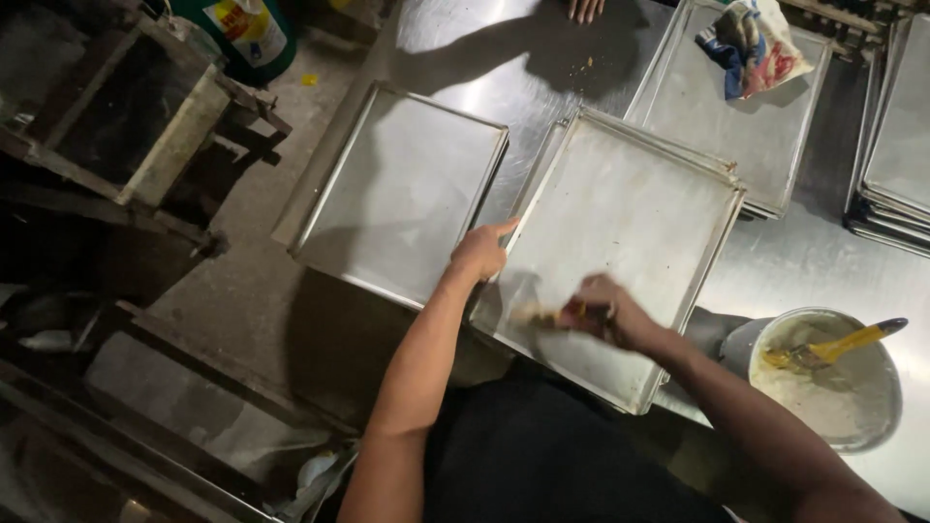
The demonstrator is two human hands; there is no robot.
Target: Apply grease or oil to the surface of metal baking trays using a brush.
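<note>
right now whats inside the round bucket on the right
Inside the bucket sits a pale greasy paste with a yellow-handled brush resting in it; the paste hides the bucket's bottom.

You find bare steel tabletop (823, 261) right of the near rectangular metal tray (630, 223); the white bucket (862, 397) blocks nearer.

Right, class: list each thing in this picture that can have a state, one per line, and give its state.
Left hand: resting on the middle tray's left rim, finger pointing out.
Right hand: closed on a brush.
Brush: held low over the tray's near end, blurred.
Middle tray: lying flat, nothing on it.
Left tray: flat, overhanging the table edge.
Bucket: open, pale paste inside, second brush resting in it.
Cloth: crumpled on far tray.
</note>
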